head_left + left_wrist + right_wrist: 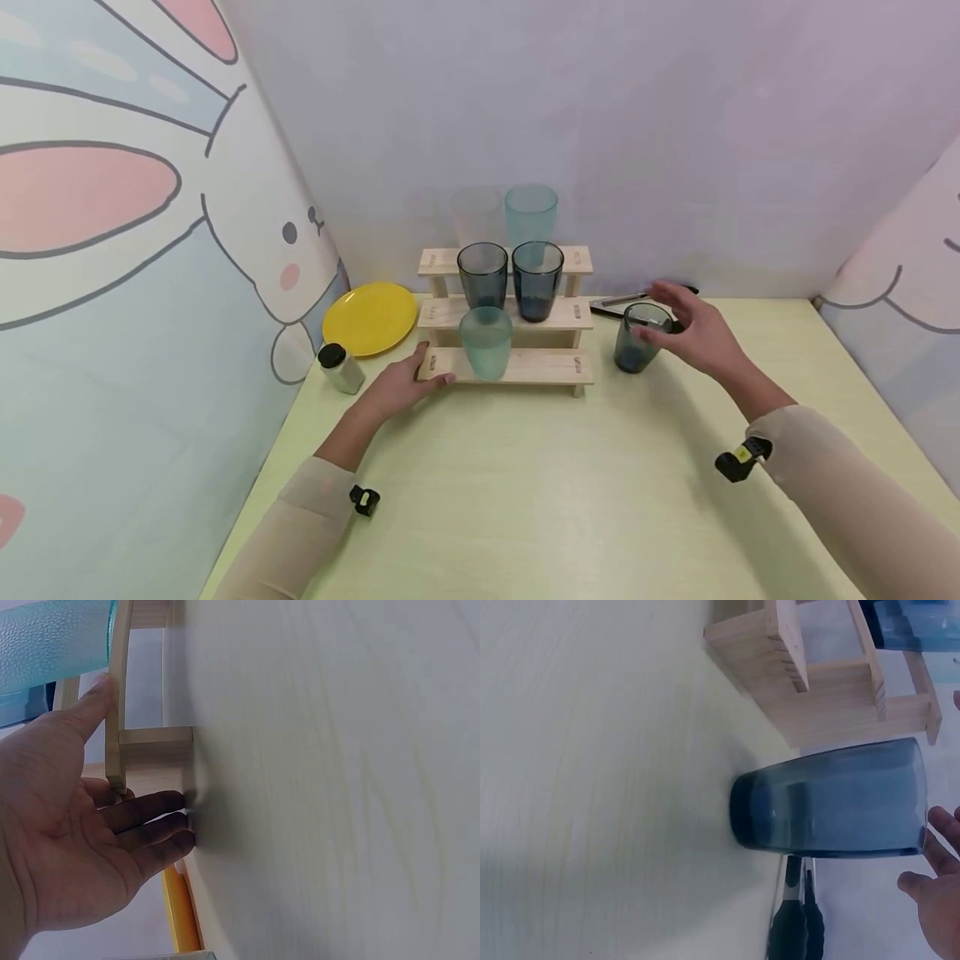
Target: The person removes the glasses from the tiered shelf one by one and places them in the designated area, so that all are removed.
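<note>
My left hand [397,385] holds the left end of a three-tier wooden stand [543,365]. In the left wrist view its thumb lies along the lowest plank, with the index finger at the plank's end and the other fingers stretched toward the table. A dark blue glass [633,354] stands upright on the table, right of the stand. Around its rim, my right hand [697,333] has its thumb and fingers spread apart. The right wrist view shows these fingertips right at the rim of the blue glass [832,802].
A teal glass [487,346] stands on the lowest tier, two dark glasses [537,287] on the middle one. On top are a light blue glass [531,217] and a faint clear one. Tongs [791,922] lie behind the table glass. Leftward are a yellow plate [371,317] and black-capped jar [343,372].
</note>
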`<state>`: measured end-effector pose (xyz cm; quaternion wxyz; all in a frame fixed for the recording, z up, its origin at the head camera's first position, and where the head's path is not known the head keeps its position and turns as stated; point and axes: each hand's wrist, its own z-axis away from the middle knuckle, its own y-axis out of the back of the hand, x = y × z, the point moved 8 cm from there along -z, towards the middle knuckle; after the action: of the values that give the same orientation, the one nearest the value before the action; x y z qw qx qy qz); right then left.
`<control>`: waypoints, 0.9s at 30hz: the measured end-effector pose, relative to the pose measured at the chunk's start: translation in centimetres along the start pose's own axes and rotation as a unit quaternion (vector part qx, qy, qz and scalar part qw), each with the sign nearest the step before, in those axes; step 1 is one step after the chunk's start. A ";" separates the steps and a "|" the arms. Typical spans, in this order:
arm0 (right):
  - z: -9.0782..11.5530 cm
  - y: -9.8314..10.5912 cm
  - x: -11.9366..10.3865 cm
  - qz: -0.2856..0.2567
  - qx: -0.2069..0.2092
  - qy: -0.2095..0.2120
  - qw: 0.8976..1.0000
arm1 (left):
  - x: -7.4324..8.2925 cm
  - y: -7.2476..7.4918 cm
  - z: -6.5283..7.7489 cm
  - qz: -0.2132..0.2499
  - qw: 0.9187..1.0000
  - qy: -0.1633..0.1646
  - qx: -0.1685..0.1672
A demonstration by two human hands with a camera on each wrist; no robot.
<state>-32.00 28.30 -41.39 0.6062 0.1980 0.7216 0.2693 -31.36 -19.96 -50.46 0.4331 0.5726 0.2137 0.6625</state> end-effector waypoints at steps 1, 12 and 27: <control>0.0 0.0 -0.5 -0.003 0.004 0.004 1.000 | 0.0 0.0 0.0 0.001 1.000 0.001 0.000; 0.0 -3.3 -6.2 -0.032 -0.011 0.060 0.998 | -0.3 -0.2 0.0 0.004 1.000 0.016 0.000; -0.6 -11.0 -11.1 -0.070 -0.068 0.106 0.990 | -0.4 -0.3 0.0 0.008 1.000 0.015 0.001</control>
<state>-30.05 12.83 -39.69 0.5560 0.0759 0.7737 0.2942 -31.29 -20.13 -50.91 0.4239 0.5648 0.2160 0.6742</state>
